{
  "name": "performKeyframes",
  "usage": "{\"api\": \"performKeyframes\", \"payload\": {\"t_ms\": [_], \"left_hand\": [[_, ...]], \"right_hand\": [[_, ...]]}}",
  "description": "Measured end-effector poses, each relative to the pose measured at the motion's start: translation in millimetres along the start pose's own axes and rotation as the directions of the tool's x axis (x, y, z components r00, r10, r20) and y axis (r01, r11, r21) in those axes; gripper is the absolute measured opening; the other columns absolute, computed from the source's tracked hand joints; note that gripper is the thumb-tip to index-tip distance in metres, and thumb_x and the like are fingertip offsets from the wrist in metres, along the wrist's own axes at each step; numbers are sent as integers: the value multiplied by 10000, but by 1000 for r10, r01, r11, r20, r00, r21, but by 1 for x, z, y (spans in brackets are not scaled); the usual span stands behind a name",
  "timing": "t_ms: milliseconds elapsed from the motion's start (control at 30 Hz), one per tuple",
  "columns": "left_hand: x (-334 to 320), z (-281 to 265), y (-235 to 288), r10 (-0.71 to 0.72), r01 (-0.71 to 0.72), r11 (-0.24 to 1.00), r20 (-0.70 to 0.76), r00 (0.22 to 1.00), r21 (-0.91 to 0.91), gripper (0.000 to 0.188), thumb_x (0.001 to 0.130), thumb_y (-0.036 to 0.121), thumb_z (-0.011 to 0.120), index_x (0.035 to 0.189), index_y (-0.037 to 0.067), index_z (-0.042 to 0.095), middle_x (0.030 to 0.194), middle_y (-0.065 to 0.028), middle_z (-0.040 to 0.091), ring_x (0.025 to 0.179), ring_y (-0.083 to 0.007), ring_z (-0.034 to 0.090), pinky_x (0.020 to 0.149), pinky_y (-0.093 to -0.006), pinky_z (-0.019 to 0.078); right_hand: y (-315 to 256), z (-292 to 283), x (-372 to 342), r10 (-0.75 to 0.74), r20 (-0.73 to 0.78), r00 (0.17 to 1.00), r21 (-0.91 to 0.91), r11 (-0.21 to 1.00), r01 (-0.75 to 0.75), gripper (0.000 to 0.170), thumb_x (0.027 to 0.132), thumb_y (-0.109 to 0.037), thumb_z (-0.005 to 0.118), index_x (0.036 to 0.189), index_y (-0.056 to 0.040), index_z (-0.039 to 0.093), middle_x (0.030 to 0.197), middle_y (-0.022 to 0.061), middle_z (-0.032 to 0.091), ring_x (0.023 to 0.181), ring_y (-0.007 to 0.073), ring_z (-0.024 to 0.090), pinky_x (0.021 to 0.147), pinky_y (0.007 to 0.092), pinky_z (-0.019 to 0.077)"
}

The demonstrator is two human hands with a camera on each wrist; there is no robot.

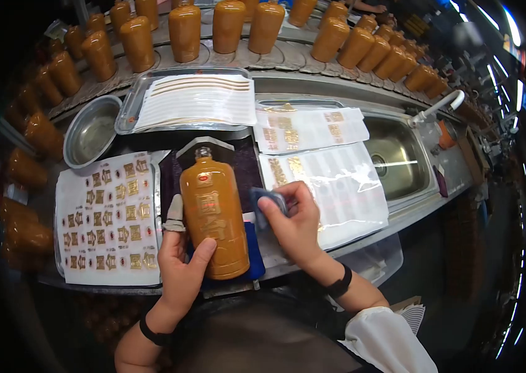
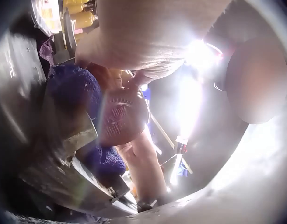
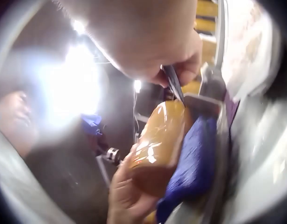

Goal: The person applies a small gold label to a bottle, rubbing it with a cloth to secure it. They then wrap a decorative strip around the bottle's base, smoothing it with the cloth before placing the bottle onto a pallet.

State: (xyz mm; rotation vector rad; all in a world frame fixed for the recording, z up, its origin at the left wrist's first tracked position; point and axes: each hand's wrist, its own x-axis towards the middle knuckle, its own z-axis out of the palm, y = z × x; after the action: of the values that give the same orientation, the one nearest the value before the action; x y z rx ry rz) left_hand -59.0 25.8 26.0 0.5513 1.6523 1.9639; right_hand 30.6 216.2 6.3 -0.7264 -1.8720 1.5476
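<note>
The bottle (image 1: 216,214) is glossy, orange-brown, with rounded shoulders and gold characters; it lies on soft blue cloth (image 1: 255,252). My left hand (image 1: 183,267) grips its lower side, thumb on the front. My right hand (image 1: 294,224), wrist bent, pinches a folded dark cloth (image 1: 267,205) beside it.

The metal worktop (image 1: 460,163) carries a round bowl (image 1: 75,140) near its far left corner and a paper-filled tray (image 1: 127,112) along its far edge.
</note>
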Motion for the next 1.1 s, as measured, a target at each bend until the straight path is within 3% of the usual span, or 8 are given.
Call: {"api": "performKeyframes", "payload": {"t_ms": [133, 167, 267, 367, 600, 933, 967, 1100], "left_hand": [[1, -4, -3, 18, -18, 999, 18, 1000, 30, 753, 920, -2, 634, 1543, -51, 215, 1511, -180, 404, 1364, -245, 445, 1136, -369, 353], [1, -4, -3, 14, -15, 1000, 26, 1000, 20, 756, 918, -6, 633, 1543, -54, 212, 1515, -183, 398, 1369, -249, 441, 1142, -374, 343], [1, -7, -5, 6, -7, 1000, 22, 1000, 14, 751, 918, -9, 628, 1542, -56, 212, 1522, -185, 390, 1381, -253, 429, 1151, -377, 330], [-1, -8, -6, -23, 23, 1000, 22, 1000, 1, 746, 921, -2, 622, 1542, -55, 213, 1530, -185, 382, 1393, -257, 416, 1159, -377, 318], [-1, -13, -10, -36, 36, 999, 33, 999, 17, 740, 929, 35, 623, 1544, -51, 221, 1545, -179, 366, 1405, -258, 402, 1165, -380, 313], [-2, -9, -10, 9, -10, 998, 8, 1000, 55, 706, 937, 80, 626, 1526, -62, 264, 1529, -175, 390, 1394, -255, 413, 1169, -387, 303], [-3, -10, -11, 7, -8, 998, 12, 1000, 59, 704, 938, 82, 626, 1525, -63, 264, 1529, -175, 389, 1394, -254, 411, 1170, -388, 301], [-2, -11, -13, 14, -14, 998, 8, 1000, 54, 701, 939, 85, 626, 1524, -63, 268, 1532, -175, 385, 1397, -253, 406, 1173, -389, 294]], "right_hand": [[0, -31, -7, 74, 305, 949, 108, 988, -112, 268, 909, -28, 699, 1139, -1, 564, 923, 29, 632, 880, 55, 590, 777, 219, 489], [4, -37, -7, 9, 243, 970, -3, 1000, -9, 212, 862, -90, 718, 1051, -32, 643, 921, 86, 661, 749, 176, 632, 757, 311, 516], [49, -90, 7, 136, 145, 980, -219, 970, -103, 176, 830, -142, 735, 953, -37, 667, 941, 104, 671, 783, 236, 650, 754, 349, 518], [5, -113, 18, 410, 52, 910, -821, 537, -195, 438, 721, -391, 819, 850, -14, 638, 954, 184, 648, 858, 340, 635, 732, 395, 501], [31, -184, 48, 184, -144, 972, -945, 266, -190, 644, 662, -435, 872, 1045, -12, 575, 1029, 218, 596, 932, 402, 640, 800, 459, 527], [42, -204, 53, -4, -257, 966, -945, 211, -250, 836, 660, -400, 888, 1280, -26, 470, 1157, 263, 500, 974, 473, 630, 793, 480, 542], [46, -215, 59, -101, -257, 961, -955, 176, -237, 665, 680, -345, 884, 1162, -2, 581, 1045, 216, 601, 883, 369, 675, 750, 430, 542], [94, -292, 99, 262, -219, 940, -610, 715, -342, 328, 720, -248, 847, 861, 9, 700, 759, 121, 675, 678, 190, 635, 647, 337, 507]]}}
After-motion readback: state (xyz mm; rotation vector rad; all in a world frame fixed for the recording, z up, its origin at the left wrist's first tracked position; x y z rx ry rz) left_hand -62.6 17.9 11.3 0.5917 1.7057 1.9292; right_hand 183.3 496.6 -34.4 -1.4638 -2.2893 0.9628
